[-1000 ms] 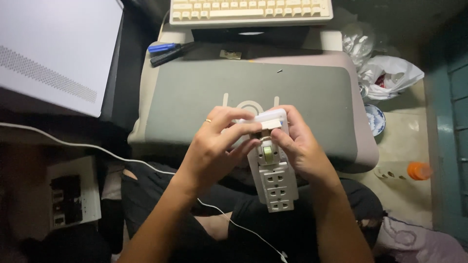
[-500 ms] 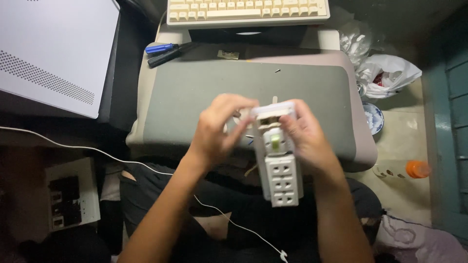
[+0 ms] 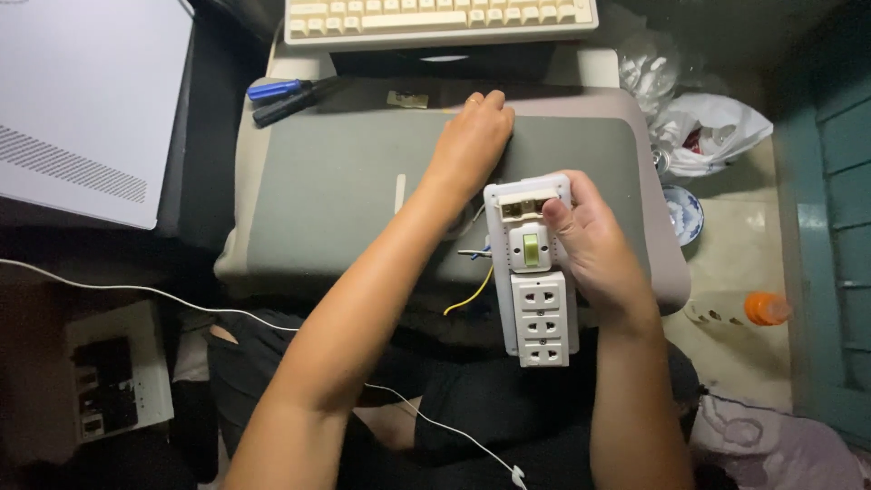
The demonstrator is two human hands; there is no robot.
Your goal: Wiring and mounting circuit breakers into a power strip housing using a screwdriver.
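1. In the right hand [image 3: 594,245]: a white socket panel [image 3: 533,272], long and upright in view, fingers wrapped round its right edge, thumb on the front near the top.
2. Panel state: green switch [image 3: 530,247] seated mid-panel, three outlet modules below it in place. Top slot looks open, with tan parts showing. Loose wires [image 3: 476,272], one of them yellow, hang out on the panel's left side, so the wiring does not look finished.
3. Left hand [image 3: 472,136] is off the panel, up and to the left of the right hand, palm down on the far edge of the grey cushion [image 3: 318,191]. Cannot tell whether it grips anything; nothing visible under it.
4. Screwdrivers [image 3: 290,95], one with a blue handle, lie left of the left hand, well apart, untouched.
5. Judgement: assembly mostly done; top slot and wires left.
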